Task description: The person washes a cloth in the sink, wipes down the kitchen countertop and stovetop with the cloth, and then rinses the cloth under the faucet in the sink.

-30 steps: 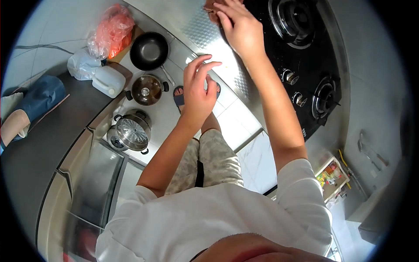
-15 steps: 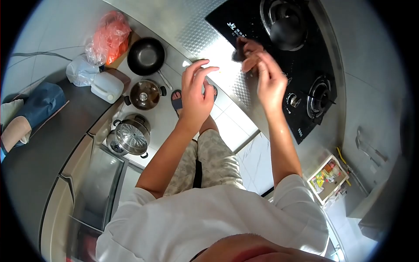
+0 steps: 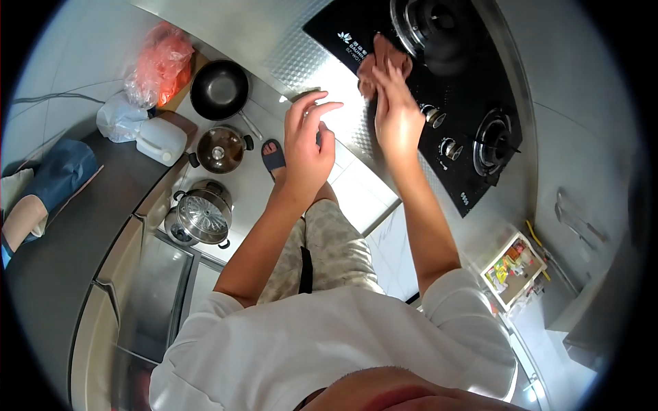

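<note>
At right, on the stove [image 3: 473,82], our right hand [image 3: 399,123] lies over the cloth [image 3: 385,53], fingers extended; we'd best press evenly. Left hand [image 3: 308,154] empty, fingers half-curled.

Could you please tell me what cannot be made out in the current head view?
Head view:
1. Brown cloth: the right hand covers part, hiding whether it is gripped or just pressed.
2. Sandals: the left hand covers most of one.
3. Upper burner: cut off by the top edge.
4. Small items in the box: too small to identify.
</note>
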A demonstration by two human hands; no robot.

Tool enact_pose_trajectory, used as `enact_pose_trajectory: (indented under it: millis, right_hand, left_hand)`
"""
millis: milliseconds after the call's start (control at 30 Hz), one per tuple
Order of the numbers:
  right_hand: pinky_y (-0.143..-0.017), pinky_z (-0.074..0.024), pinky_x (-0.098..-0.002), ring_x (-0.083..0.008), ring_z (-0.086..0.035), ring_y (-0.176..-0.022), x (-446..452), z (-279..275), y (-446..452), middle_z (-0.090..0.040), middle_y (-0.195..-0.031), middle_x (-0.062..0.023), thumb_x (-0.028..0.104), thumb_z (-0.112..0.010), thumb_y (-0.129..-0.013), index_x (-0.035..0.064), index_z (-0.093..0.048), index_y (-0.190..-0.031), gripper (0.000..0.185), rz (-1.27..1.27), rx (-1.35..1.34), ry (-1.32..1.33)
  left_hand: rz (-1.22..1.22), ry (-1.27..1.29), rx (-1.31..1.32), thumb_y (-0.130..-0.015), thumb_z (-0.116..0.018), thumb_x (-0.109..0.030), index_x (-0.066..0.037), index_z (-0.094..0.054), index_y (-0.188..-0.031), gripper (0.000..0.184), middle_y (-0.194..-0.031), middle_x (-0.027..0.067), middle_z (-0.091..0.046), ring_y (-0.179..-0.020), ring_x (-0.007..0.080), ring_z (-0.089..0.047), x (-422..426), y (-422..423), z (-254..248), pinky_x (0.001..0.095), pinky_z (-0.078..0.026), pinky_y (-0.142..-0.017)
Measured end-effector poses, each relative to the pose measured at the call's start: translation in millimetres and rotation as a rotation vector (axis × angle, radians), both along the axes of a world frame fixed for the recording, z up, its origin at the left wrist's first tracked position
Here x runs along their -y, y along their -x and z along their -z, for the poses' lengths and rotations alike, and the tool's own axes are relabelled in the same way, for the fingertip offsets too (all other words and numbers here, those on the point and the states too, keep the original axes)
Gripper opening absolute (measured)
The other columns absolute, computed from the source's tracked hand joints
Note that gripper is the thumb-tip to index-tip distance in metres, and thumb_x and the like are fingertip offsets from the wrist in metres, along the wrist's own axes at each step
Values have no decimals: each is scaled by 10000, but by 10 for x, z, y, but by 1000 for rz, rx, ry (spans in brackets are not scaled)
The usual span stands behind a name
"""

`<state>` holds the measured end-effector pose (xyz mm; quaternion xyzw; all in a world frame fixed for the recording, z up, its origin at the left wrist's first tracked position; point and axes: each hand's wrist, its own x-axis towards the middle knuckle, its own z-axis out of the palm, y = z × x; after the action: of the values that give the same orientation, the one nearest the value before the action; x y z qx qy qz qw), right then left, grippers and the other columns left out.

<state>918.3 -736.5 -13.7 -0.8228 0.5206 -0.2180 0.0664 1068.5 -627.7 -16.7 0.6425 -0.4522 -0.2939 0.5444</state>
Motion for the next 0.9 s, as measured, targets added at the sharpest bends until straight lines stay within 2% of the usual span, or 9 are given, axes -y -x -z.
enact_pose_trajectory:
  millis: [233,300,367,467,500,567,633,667,900]
  right_hand:
    - [-958,-601,-383,-337,-697,-1217,-449,-190,219,-713,-1325,-155,10,-696,-948,85,-763,-1169,243,6,20,-119]
    - [-936,-608,-387,-361,-714,-1175,-335,-262,200,-718,-1304,-180,-10,-673,-964,61,-752,-1180,240,86,220,-150]
    - [-923,-608,-395,-374,-723,-1148,-64,-346,65,-720,-1286,-200,-15,-664,-976,45,-740,-1185,230,21,225,-54]
    - [-929,-601,-388,-372,-718,-1142,466,-197,-222,-717,-1316,-153,19,-663,-973,75,-749,-1167,219,-116,237,130]
    - [-963,-592,-398,-378,-708,-1164,635,-106,-299,-704,-1330,-182,1,-639,-944,61,-735,-1197,278,-158,181,171]
    - [-1135,-495,-409,-372,-624,-1315,761,-38,-424,-661,-1352,-271,48,-631,-984,36,-714,-1272,299,-18,95,21]
    - [-928,-611,-411,-350,-713,-1143,740,188,-479,-720,-1282,-179,57,-599,-1004,83,-735,-1218,254,-3,-8,247]
    - [-1017,-579,-417,-382,-684,-1221,598,201,-418,-673,-1345,-253,-40,-585,-893,24,-692,-1268,395,-7,10,160]
    - [-950,-608,-393,-324,-686,-1234,-303,-90,-55,-693,-1343,-188,-12,-640,-882,90,-743,-1198,348,-16,30,-91]
  left_hand:
    - [24,-14,-13,-829,-529,152,-94,-732,-1187,479,-1343,108,-585,-1188,302,-576,-42,53,-17,346,-527,-849]
    - [26,-8,6,-834,-515,149,-75,-727,-1187,468,-1344,115,-592,-1211,299,-588,-76,41,15,346,-520,-904]
    - [34,-4,28,-840,-501,145,-55,-723,-1188,458,-1345,122,-599,-1234,296,-600,-115,33,27,346,-513,-959]
    - [35,-11,22,-836,-497,155,-52,-721,-1186,464,-1347,121,-597,-1227,292,-601,-141,43,31,342,-509,-962]
    - [39,-11,33,-835,-495,158,-52,-721,-1185,467,-1348,121,-597,-1223,290,-602,-148,59,42,336,-511,-949]
    - [48,-11,45,-834,-493,161,-52,-720,-1184,469,-1348,120,-597,-1219,287,-603,-154,90,47,330,-514,-936]
    - [58,-31,7,-832,-490,164,-56,-720,-1186,476,-1347,120,-596,-1212,283,-602,-164,120,17,317,-517,-901]
    - [62,-28,4,-832,-490,164,-56,-720,-1186,476,-1347,120,-596,-1212,283,-602,-153,136,10,317,-517,-901]
    - [39,-17,-33,-827,-489,159,-62,-717,-1195,486,-1334,118,-606,-1205,277,-601,-101,201,-130,311,-516,-876]
